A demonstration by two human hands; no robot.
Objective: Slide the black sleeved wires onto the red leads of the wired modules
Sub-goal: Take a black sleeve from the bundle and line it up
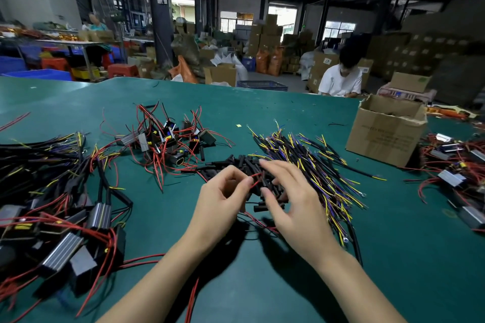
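My left hand (223, 198) pinches a thin red lead (256, 179) between thumb and fingertips, just above a heap of short black sleeves (241, 165). My right hand (291, 202) hovers over the same heap with fingers spread and lightly bent, and its thumb touches a black sleeve. A bundle of black sleeved wires (312, 165) with yellow and purple ends fans out to the right of my hands. Wired modules with red leads lie in a pile at the centre left (168, 141). Another pile of modules (60, 231) sits at the near left.
An open cardboard box (385, 131) stands at the right on the green table (262, 102). More modules with red leads (456, 173) lie at the far right edge. A person in a white shirt (341, 78) sits beyond the table. Cartons and crates fill the hall behind.
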